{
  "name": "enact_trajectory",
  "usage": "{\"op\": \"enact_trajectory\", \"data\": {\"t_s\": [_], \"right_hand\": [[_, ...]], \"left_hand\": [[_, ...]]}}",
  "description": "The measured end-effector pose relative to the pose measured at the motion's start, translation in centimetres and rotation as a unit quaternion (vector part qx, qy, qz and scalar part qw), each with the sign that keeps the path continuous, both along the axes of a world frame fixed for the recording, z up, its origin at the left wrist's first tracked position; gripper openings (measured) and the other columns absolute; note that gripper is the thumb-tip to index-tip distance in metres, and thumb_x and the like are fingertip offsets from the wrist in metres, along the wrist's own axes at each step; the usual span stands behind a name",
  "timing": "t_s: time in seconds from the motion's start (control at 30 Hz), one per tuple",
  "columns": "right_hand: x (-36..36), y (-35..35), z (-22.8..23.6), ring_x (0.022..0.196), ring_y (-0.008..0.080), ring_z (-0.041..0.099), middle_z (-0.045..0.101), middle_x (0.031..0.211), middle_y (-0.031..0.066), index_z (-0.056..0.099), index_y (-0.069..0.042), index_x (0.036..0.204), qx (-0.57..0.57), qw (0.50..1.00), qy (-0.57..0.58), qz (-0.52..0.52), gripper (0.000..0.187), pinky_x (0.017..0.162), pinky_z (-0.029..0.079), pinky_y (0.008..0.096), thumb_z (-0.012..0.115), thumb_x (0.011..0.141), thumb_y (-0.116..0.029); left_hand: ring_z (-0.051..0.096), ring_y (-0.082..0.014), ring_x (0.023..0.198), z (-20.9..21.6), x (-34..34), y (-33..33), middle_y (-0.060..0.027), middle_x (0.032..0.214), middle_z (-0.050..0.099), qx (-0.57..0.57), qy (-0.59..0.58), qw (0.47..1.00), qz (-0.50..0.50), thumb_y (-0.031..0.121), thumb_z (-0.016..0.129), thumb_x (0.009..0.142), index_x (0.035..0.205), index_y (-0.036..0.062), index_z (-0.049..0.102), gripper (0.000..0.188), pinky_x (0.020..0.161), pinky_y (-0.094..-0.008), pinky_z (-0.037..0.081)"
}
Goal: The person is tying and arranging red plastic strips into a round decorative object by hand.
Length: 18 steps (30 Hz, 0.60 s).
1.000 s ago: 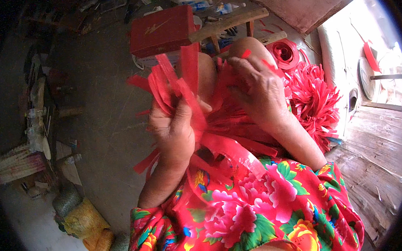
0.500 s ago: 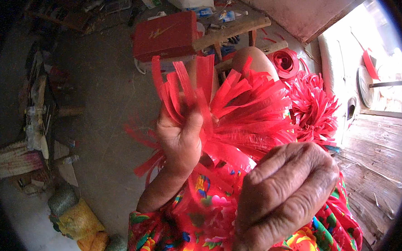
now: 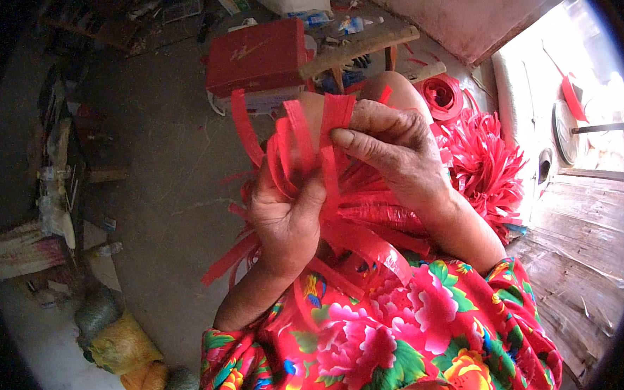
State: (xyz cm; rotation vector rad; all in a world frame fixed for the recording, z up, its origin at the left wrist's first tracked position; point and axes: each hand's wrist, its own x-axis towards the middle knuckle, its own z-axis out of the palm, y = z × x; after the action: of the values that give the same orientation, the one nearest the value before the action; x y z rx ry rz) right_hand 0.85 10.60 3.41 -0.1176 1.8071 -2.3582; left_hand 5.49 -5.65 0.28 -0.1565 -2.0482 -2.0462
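Note:
A bunch of glossy red ribbon strips (image 3: 380, 216) fans out above my lap. My left hand (image 3: 284, 210) is closed around the bunch at its left side, with several strip ends standing up past the fingers. My right hand (image 3: 397, 144) pinches one wide upright red strip (image 3: 337, 112) between thumb and fingers, just to the right of the left hand. The middle of the bunch is partly hidden behind both hands. Beneath it, a red apron-like cloth (image 3: 424, 309) with large flowers covers my lap and forearms' ends.
Right of my knee lie a fluffy red ribbon pompom (image 3: 487, 168) and a roll of red ribbon (image 3: 441, 98). Ahead stand a red shoebox (image 3: 255, 57) and a low wooden bench (image 3: 364, 51). Stuffed mesh bags (image 3: 126, 346) sit at the lower left; wooden boards (image 3: 576, 259) lie right.
My right hand has moved from low in front of me, up and forward, and now grips a strip's upper end. The left hand keeps its hold on the bunch, nearly in place.

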Motion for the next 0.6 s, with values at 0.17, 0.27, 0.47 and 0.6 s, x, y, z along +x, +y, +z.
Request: {"op": "enact_trajectory", "data": {"t_s": [0.17,0.27,0.47,0.6], "right_hand": [[-0.4,0.1,-1.6,0.070,0.0045,0.055,0.064,0.074,-0.0041,0.068,-0.004,0.082,-0.011,0.999,-0.029,0.027,0.017,0.062,0.045,0.0211,0.080,0.084,-0.016],[-0.4,0.0,-1.8,0.067,0.0040,0.054,0.062,0.071,-0.0045,0.067,-0.005,0.077,0.014,1.000,-0.020,0.015,0.019,0.060,0.044,0.0211,0.082,0.082,-0.016],[-0.5,0.5,-2.7,0.064,0.0041,0.052,0.063,0.072,-0.0037,0.065,-0.006,0.077,0.014,0.998,-0.049,0.021,0.021,0.056,0.041,0.0204,0.078,0.086,-0.020],[-0.8,0.0,-4.9,0.062,0.0050,0.055,0.066,0.077,-0.0016,0.064,-0.006,0.085,-0.162,0.984,-0.062,0.030,0.017,0.054,0.041,0.0196,0.072,0.091,-0.021]], "left_hand": [[0.062,-0.0103,0.097,0.4,0.1,0.1,-0.0025,0.106,0.070,0.039,-0.049,0.998,0.002,0.002,0.070,0.088,0.116,0.0006,0.065,0.028,0.088,-0.0279,0.048],[0.062,-0.0101,0.094,0.2,0.0,0.2,-0.0021,0.103,0.070,0.067,-0.057,0.996,0.007,0.004,0.069,0.089,0.113,0.0004,0.067,0.024,0.087,-0.0278,0.048],[0.062,-0.0102,0.091,-1.1,-0.1,-0.8,-0.0025,0.102,0.070,0.087,-0.068,0.993,0.034,0.009,0.066,0.093,0.110,-0.0004,0.067,0.020,0.083,-0.0283,0.049],[0.060,-0.0101,0.093,-0.9,-0.4,-0.9,-0.0024,0.102,0.069,0.098,-0.072,0.992,0.031,0.010,0.065,0.093,0.108,-0.0010,0.067,0.018,0.084,-0.0282,0.048]]}}
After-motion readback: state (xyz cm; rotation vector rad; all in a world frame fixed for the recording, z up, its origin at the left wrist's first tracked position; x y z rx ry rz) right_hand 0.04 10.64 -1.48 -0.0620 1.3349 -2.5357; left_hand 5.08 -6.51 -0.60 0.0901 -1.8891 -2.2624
